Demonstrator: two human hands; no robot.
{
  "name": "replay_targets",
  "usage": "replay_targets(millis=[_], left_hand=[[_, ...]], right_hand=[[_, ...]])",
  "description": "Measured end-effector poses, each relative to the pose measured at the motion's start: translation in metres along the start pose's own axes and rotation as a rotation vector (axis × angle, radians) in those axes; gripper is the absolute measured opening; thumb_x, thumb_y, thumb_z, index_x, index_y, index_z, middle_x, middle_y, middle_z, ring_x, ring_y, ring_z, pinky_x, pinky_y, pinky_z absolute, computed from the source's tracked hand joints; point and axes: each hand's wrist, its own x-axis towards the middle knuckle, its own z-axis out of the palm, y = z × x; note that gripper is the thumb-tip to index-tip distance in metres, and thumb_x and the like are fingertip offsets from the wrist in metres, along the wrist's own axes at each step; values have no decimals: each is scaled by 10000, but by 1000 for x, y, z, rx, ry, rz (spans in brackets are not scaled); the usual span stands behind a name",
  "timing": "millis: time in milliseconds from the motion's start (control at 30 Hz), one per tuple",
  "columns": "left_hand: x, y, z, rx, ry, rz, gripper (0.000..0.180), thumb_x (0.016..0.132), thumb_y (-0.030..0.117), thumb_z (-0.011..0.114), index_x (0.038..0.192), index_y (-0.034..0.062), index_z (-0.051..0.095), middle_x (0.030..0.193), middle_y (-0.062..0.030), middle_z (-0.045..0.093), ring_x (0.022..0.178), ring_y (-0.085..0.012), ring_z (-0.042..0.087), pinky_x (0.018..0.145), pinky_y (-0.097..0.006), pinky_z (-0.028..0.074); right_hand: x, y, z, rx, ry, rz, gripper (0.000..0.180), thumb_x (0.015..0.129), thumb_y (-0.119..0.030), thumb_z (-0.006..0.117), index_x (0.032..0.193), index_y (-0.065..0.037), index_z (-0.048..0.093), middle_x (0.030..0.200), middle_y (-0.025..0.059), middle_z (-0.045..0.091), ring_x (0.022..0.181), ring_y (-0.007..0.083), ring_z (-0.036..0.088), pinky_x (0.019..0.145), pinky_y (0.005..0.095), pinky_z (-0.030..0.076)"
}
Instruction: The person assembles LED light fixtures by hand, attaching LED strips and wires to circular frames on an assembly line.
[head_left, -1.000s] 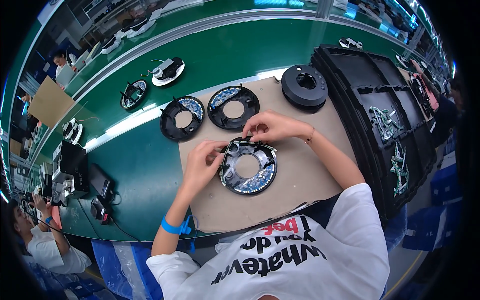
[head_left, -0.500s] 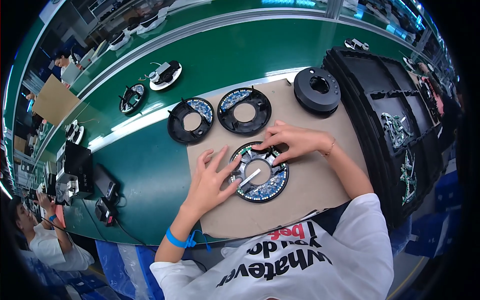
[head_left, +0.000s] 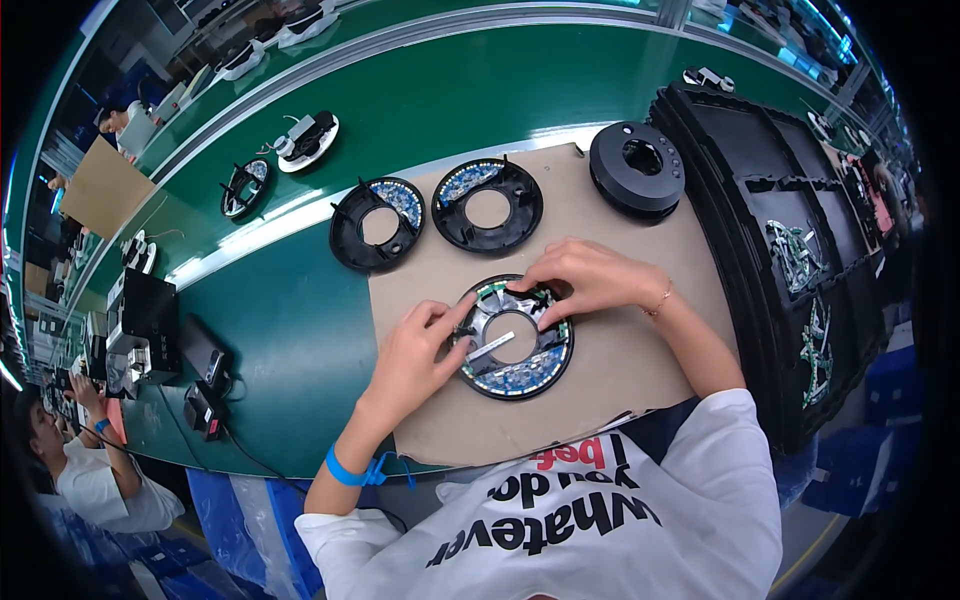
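A round black ring housing [head_left: 556, 366] lies on the cardboard sheet in front of me. It has a rim of small LEDs, a blue-and-silver section at its near side and green circuit board at its far edge. A narrow white strip [head_left: 492, 346] slants across its left part and over the central hole. My left hand [head_left: 415, 350] grips the left rim, its thumb and fingers curled at the edge. My right hand [head_left: 575, 280] pinches the far right part of the ring, the index finger on the rim and the thumb further in. Its fingertips partly hide what they press.
Two similar black rings [head_left: 352, 243] [head_left: 510, 228] lie beyond, and a closed dark round unit [head_left: 630, 185] sits far right. Black trays [head_left: 745, 150] with green circuit boards [head_left: 795, 255] stand at right. A black box [head_left: 145, 325] and cables are left, near another person [head_left: 95, 460].
My left hand's fingers have drawn in and curled more at the ring's left rim. The right hand stays at the far right part. The whole view has shifted slightly.
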Motion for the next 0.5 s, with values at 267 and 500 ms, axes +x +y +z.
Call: replay_targets(millis=[267, 500], left_hand=[[27, -13, -2, -304, 16, 33, 597, 719, 5, 649, 1275, 82, 448, 865, -137, 616, 711, -255, 598, 671, -327, 493], [37, -18, -2, -305, -15, -77, 289, 686, 87, 706, 961, 20, 648, 773, -92, 622, 590, -122, 553, 575, -252, 471]], right_hand=[[-4, -27, -12, 83, -50, -196, 326, 678, -323, 719, 900, -91, 668, 857, 45, 554, 860, 219, 482, 770, 303, 392], [21, -40, 28, -201, 73, -251, 251, 695, -45, 609, 916, -163, 619, 1105, 125, 399, 1006, 331, 372, 871, 383, 367]])
